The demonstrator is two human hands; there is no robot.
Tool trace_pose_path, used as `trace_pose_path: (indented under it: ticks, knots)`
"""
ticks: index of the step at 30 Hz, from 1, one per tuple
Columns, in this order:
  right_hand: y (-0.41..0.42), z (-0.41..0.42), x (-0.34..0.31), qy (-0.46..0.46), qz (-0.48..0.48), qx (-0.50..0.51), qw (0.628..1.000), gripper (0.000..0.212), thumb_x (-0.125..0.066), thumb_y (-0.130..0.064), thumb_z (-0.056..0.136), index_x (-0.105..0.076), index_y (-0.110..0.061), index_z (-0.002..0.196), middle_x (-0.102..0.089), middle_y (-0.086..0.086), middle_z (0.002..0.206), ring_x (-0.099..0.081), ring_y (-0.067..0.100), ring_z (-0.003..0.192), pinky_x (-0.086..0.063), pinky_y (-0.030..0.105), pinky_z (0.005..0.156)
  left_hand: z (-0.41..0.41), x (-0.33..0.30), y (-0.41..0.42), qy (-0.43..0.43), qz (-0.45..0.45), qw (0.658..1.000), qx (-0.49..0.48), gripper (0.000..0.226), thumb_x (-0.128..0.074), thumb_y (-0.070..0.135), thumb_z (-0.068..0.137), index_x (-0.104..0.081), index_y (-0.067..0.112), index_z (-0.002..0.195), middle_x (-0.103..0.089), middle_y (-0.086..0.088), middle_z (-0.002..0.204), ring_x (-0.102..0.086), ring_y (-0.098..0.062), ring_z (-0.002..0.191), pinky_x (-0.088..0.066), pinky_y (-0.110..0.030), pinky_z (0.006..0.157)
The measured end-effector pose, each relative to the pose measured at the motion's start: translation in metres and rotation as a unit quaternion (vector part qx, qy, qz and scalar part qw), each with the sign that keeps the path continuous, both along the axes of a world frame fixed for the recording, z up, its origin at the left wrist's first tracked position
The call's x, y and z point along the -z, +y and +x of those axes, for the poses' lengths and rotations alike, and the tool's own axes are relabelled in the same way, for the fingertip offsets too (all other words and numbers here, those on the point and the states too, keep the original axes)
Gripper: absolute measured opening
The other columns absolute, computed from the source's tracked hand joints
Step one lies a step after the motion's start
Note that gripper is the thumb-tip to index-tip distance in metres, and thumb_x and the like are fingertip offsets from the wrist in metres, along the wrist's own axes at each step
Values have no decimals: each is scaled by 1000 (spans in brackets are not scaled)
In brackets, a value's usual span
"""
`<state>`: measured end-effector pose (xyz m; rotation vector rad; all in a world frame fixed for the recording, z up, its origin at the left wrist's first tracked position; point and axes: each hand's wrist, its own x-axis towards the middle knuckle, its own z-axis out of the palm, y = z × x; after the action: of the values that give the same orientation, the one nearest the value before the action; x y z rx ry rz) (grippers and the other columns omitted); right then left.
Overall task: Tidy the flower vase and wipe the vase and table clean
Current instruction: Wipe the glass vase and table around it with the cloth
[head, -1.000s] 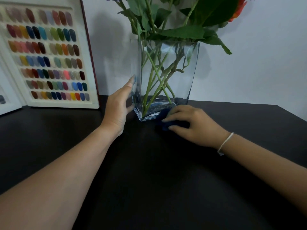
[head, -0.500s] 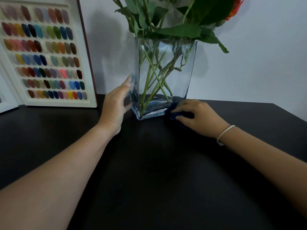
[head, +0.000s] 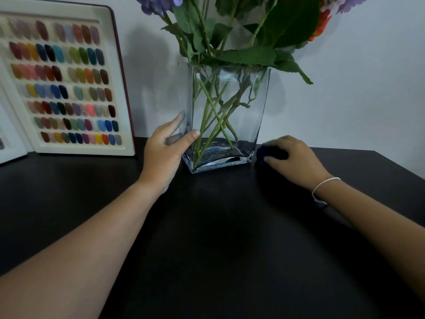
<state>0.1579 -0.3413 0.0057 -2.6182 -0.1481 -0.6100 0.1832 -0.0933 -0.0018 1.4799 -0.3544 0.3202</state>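
A clear square glass vase [head: 243, 107] stands on the black table [head: 218, 238] by the wall, holding green stems [head: 213, 116] with purple and orange flowers above. My left hand [head: 164, 155] grips the vase's lower left corner, thumb on the front face and fingers along the left side. My right hand [head: 296, 158] presses a dark blue cloth [head: 264, 153] onto the table just right of the vase's base; most of the cloth is hidden under the fingers.
A large open sample book of coloured nail tips [head: 66, 88] leans against the white wall at the back left, its foot on the table. The table's right edge [head: 400, 164] runs diagonally at the far right.
My right hand has slid the blue cloth from the front of the vase's base round to its right side. My left hand's thumb has come onto the vase's front face.
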Motion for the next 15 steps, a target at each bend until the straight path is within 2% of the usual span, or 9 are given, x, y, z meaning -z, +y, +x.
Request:
trace_pose_path:
  ticks: [3, 5, 7, 10, 12, 14, 15]
  knots:
    - [15, 3, -13, -44, 167, -3, 985, 40, -61, -19, 83, -52, -20, 122, -53, 2, 124, -49, 16, 107, -38, 27, 90, 1, 1, 0, 3, -14, 1000, -2, 55, -67, 21, 77, -48, 22, 129, -61, 2, 122, -60, -9, 109, -44, -39, 101]
    - [27, 9, -20, -24, 280, -30, 959, 47, -58, -16, 86, -42, -17, 130, -48, 2, 133, -48, 15, 112, -39, 27, 91, 3, 1, 0, 6, -21, 1000, 1, 53, -66, 20, 79, -49, 23, 129, -60, 5, 124, -60, -7, 107, -46, -38, 99]
    - [38, 14, -21, -8, 365, -53, 929, 47, -55, -9, 87, -40, -13, 132, -49, 6, 133, -54, 14, 105, -46, 22, 87, 4, 1, 0, 6, -20, 1000, -1, 51, -66, 20, 79, -50, 26, 127, -55, 5, 132, -57, -9, 113, -45, -39, 100]
    - [46, 19, -17, -31, 407, -49, 912, 41, -50, -1, 88, -46, -10, 128, -57, 7, 123, -56, 7, 82, -48, 18, 75, 5, 2, 1, 2, -18, 1000, 1, 46, -65, 20, 80, -52, 28, 124, -53, 2, 134, -54, -13, 118, -43, -42, 102]
    - [47, 20, -13, -46, 417, -51, 906, 40, -49, 0, 88, -48, -12, 126, -60, 3, 116, -58, 0, 73, -48, 14, 69, 6, 2, 0, -2, -6, 1000, -13, 43, -63, 21, 82, -52, 33, 122, -57, -5, 129, -58, -16, 113, -44, -43, 101]
    - [47, 19, -11, -59, 411, -55, 908, 39, -49, 1, 88, -51, -14, 124, -61, -2, 110, -61, -5, 68, -48, 10, 63, 8, 3, 0, -3, 8, 999, -54, 40, -61, 23, 84, -52, 33, 122, -58, -11, 122, -61, -25, 105, -46, -44, 99]
    - [48, 17, -10, -62, 406, -54, 910, 40, -47, 1, 88, -51, -16, 124, -61, -4, 109, -63, -1, 71, -50, 10, 64, 10, 3, 0, 0, 12, 997, -73, 39, -60, 24, 85, -53, 30, 122, -59, -11, 118, -62, -26, 102, -47, -44, 97]
